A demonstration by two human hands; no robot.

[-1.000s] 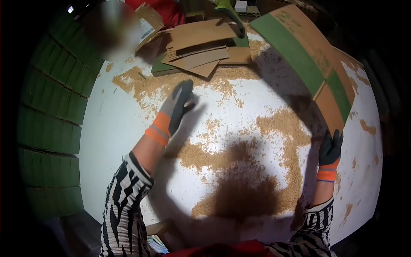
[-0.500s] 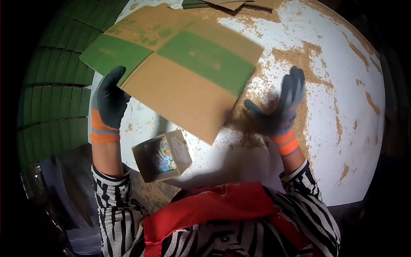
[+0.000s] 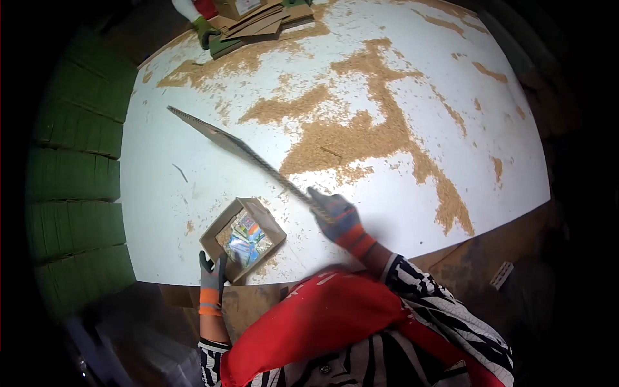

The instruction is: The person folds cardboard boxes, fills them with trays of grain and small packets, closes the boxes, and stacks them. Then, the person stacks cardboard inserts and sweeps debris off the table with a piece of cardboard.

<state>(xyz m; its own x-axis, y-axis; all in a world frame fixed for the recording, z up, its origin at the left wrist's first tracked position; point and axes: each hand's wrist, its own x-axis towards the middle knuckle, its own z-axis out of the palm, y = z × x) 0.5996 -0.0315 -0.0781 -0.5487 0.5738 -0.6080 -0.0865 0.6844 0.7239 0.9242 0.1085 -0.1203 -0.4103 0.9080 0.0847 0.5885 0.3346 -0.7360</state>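
Observation:
A small open cardboard box (image 3: 267,222) stands near the table's front edge, with colourful printed packets (image 3: 245,242) lying inside it over loose flakes. My left hand (image 3: 211,274), in a grey and orange glove, is at the box's near left wall, with fingers outside and thumb at the rim. A folded-flat cardboard carton (image 3: 258,161) is seen almost edge-on, tilted up from the table. Its near end is pinched by my right hand (image 3: 338,216), gloved the same way and slightly blurred. Both of the carton's broad faces are mostly hidden.
Wood-coloured flakes (image 3: 354,138) lie scattered over the white table (image 3: 155,174). Stacked flat cartons (image 3: 258,29) and another person's gloved hand (image 3: 205,31) are at the far edge. Green cartons (image 3: 77,174) stand piled along the left side.
My left hand has left the flat carton and come down to the small box. My right hand has taken hold of the carton, which has swung from face-up to edge-on. The view has shifted.

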